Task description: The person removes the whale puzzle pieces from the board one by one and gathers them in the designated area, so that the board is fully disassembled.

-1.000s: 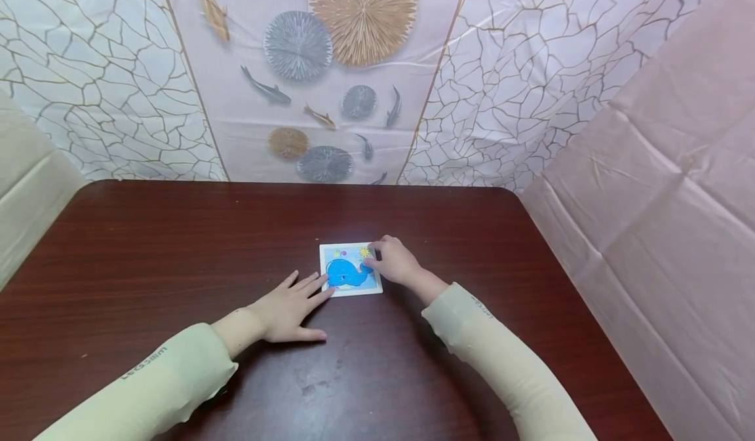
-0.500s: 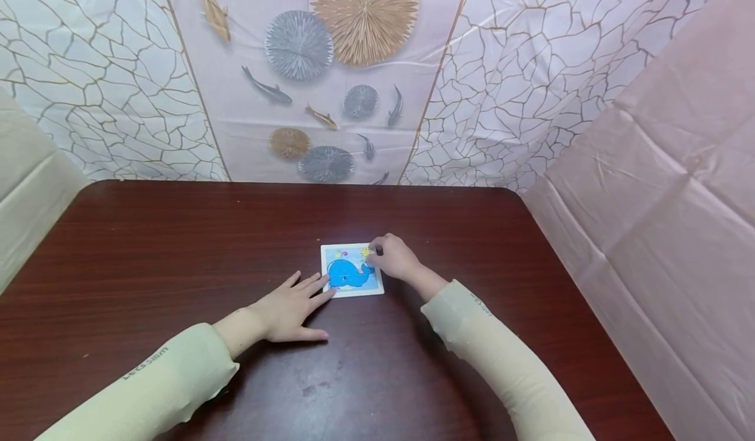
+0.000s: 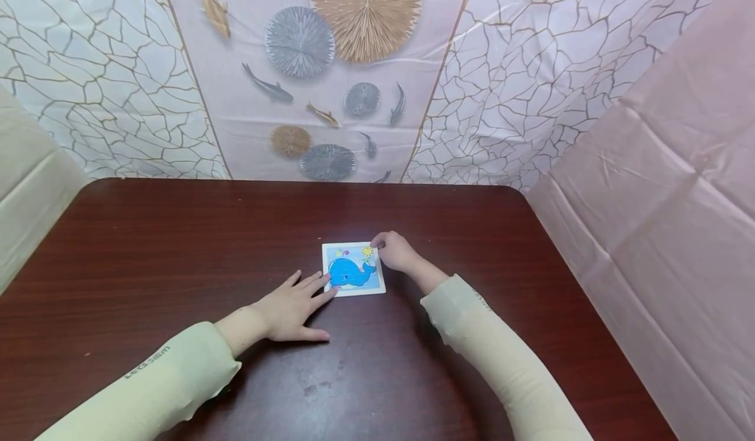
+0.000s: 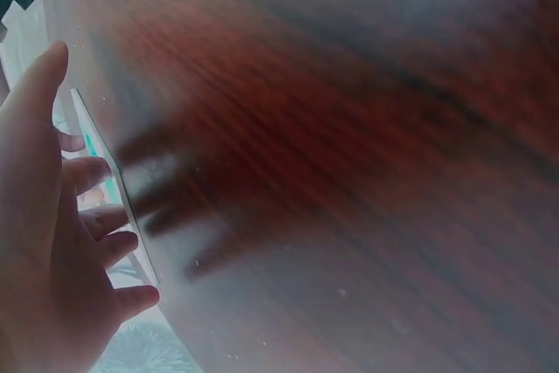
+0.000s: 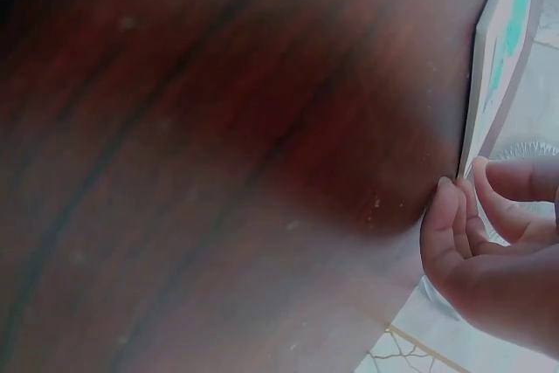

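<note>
A square whale picture puzzle (image 3: 352, 272) with a white border lies flat on the dark wooden table, showing a blue whale and a yellow sun. My left hand (image 3: 289, 310) is spread out on the table, its fingertips over the puzzle's lower left edge. In the left wrist view, straight fingers of the left hand (image 4: 74, 216) reach across the thin edge of the puzzle (image 4: 112, 172). At the puzzle's upper right corner is my right hand (image 3: 396, 252), fingers curled. From the right wrist, that hand (image 5: 498, 251) pinches the corner of the puzzle (image 5: 480, 93) between thumb and fingertips.
The brown table (image 3: 177, 244) spreads around the puzzle on all sides. Patterned cloth (image 3: 366, 120) hangs behind its far edge, and a plain pinkish cloth (image 3: 660, 218) borders its right side.
My right hand has moved from over the sun and whale's tail to the puzzle's upper right corner, uncovering that part of the picture. The left hand stays in place.
</note>
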`<state>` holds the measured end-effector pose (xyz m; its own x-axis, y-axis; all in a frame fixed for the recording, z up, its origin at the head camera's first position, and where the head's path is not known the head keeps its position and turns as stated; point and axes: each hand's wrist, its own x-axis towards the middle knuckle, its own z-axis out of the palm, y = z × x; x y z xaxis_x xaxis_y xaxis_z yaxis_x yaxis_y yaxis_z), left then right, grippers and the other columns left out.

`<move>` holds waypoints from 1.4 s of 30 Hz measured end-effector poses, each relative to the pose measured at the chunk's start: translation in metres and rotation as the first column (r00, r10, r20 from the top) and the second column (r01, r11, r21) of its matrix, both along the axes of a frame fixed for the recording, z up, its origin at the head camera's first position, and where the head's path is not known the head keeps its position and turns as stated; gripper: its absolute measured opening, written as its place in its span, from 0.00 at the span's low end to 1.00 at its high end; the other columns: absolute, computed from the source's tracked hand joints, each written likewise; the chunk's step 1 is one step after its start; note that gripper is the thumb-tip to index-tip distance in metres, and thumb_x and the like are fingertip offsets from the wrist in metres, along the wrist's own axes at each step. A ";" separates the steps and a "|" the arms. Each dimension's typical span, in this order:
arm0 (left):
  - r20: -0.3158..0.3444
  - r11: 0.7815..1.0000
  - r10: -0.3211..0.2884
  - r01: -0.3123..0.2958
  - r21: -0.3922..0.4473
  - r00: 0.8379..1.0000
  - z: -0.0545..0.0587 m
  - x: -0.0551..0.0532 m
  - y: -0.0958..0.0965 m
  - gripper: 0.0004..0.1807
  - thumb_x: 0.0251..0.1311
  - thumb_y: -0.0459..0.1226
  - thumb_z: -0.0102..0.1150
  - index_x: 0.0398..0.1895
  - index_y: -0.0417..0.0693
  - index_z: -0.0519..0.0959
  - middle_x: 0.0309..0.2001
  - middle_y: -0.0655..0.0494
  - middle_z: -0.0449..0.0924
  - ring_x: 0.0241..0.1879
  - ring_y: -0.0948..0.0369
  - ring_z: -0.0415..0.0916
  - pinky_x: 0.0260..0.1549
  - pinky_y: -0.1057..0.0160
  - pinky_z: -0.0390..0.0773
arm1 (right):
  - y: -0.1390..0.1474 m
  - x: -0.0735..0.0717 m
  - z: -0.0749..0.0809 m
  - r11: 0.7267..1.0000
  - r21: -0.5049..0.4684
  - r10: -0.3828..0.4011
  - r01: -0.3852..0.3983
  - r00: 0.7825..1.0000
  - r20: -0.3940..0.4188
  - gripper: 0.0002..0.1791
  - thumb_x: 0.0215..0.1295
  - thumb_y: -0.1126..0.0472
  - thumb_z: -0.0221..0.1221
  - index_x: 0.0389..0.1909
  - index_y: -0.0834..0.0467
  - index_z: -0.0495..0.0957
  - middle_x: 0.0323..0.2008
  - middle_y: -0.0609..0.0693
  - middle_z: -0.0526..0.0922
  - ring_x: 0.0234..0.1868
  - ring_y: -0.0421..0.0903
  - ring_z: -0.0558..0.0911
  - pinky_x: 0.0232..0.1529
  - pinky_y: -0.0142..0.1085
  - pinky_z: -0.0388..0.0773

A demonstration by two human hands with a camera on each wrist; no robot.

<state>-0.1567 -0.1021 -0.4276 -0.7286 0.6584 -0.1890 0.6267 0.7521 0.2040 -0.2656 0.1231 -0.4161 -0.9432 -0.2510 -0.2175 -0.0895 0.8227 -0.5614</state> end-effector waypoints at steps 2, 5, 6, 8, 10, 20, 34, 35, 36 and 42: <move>-0.001 1.000 -0.002 0.002 0.001 1.000 0.000 0.000 0.000 0.45 0.57 0.65 0.48 0.71 0.48 0.58 0.72 0.43 0.52 0.72 0.48 0.48 0.68 0.39 0.47 | 0.000 -0.002 0.000 1.000 -0.012 -0.009 0.009 1.000 0.018 0.16 0.64 0.69 0.47 0.50 0.67 0.76 0.53 0.62 0.77 0.54 0.56 0.74 0.61 0.47 0.70; -0.006 1.000 -0.011 0.011 0.007 1.000 0.001 0.000 0.000 0.44 0.57 0.64 0.49 0.71 0.47 0.58 0.72 0.42 0.52 0.72 0.47 0.49 0.67 0.39 0.48 | 0.001 -0.005 -0.002 1.000 -0.015 -0.016 0.016 0.999 0.028 0.16 0.65 0.69 0.46 0.49 0.67 0.76 0.53 0.62 0.77 0.54 0.56 0.74 0.60 0.46 0.70; -0.007 1.000 -0.010 0.010 0.006 1.000 0.001 -0.001 0.000 0.44 0.57 0.64 0.49 0.71 0.48 0.58 0.72 0.43 0.52 0.72 0.48 0.49 0.67 0.39 0.48 | 0.001 -0.006 -0.002 1.000 -0.016 -0.019 0.019 0.999 0.030 0.16 0.66 0.68 0.45 0.49 0.67 0.76 0.52 0.62 0.77 0.54 0.56 0.74 0.59 0.46 0.71; -0.011 1.000 -0.012 0.012 0.008 1.000 0.000 -0.001 0.000 0.44 0.57 0.64 0.49 0.71 0.48 0.58 0.72 0.43 0.52 0.72 0.48 0.49 0.67 0.39 0.48 | 0.001 -0.007 -0.003 0.999 -0.030 -0.031 0.033 0.999 0.044 0.16 0.66 0.67 0.45 0.49 0.67 0.76 0.51 0.62 0.77 0.52 0.55 0.74 0.55 0.44 0.73; -0.012 1.000 -0.013 0.013 0.011 1.000 0.000 -0.001 0.000 0.44 0.57 0.64 0.49 0.70 0.48 0.59 0.72 0.43 0.53 0.72 0.48 0.50 0.67 0.38 0.49 | 0.001 -0.008 -0.003 0.998 -0.043 -0.042 0.044 0.997 0.058 0.16 0.67 0.67 0.44 0.49 0.67 0.76 0.50 0.61 0.77 0.49 0.54 0.75 0.49 0.41 0.75; -0.002 1.000 -0.008 0.008 0.014 1.000 0.002 -0.001 0.000 0.44 0.56 0.64 0.50 0.70 0.48 0.59 0.72 0.43 0.53 0.72 0.48 0.50 0.67 0.39 0.50 | 0.004 -0.007 0.002 0.985 -0.137 -0.082 0.100 0.988 0.132 0.14 0.67 0.66 0.47 0.47 0.67 0.76 0.47 0.61 0.78 0.42 0.52 0.77 0.44 0.40 0.79; 0.006 0.999 -0.009 0.009 0.033 1.000 0.005 -0.002 0.000 0.43 0.56 0.63 0.52 0.69 0.47 0.62 0.70 0.42 0.56 0.71 0.47 0.51 0.67 0.39 0.50 | 0.000 -0.008 0.004 0.914 -0.313 -0.162 0.258 0.940 0.301 0.16 0.67 0.66 0.50 0.54 0.66 0.74 0.52 0.62 0.78 0.51 0.56 0.79 0.52 0.45 0.78; 0.001 0.999 -0.009 0.009 0.034 1.000 0.006 -0.003 0.000 0.42 0.56 0.63 0.51 0.68 0.47 0.63 0.70 0.42 0.57 0.71 0.47 0.51 0.67 0.40 0.51 | 0.000 -0.008 0.004 0.909 -0.322 -0.162 0.264 0.936 0.312 0.17 0.67 0.65 0.49 0.54 0.66 0.73 0.52 0.63 0.78 0.52 0.56 0.79 0.53 0.45 0.77; -0.005 0.999 -0.007 0.007 0.037 1.000 0.005 -0.004 0.000 0.42 0.56 0.63 0.51 0.68 0.48 0.64 0.69 0.42 0.58 0.71 0.47 0.51 0.67 0.40 0.51 | 0.000 -0.008 0.004 0.905 -0.330 -0.160 0.267 0.935 0.318 0.17 0.67 0.65 0.49 0.55 0.66 0.73 0.52 0.63 0.78 0.53 0.56 0.79 0.53 0.45 0.77; -0.041 0.999 -0.006 0.008 0.052 0.999 0.002 -0.020 0.010 0.42 0.57 0.63 0.49 0.68 0.47 0.62 0.70 0.44 0.57 0.72 0.46 0.49 0.68 0.43 0.50 | 0.000 -0.011 0.003 0.887 -0.364 -0.157 0.285 0.926 0.344 0.18 0.68 0.65 0.49 0.56 0.67 0.72 0.52 0.65 0.78 0.53 0.56 0.79 0.53 0.45 0.77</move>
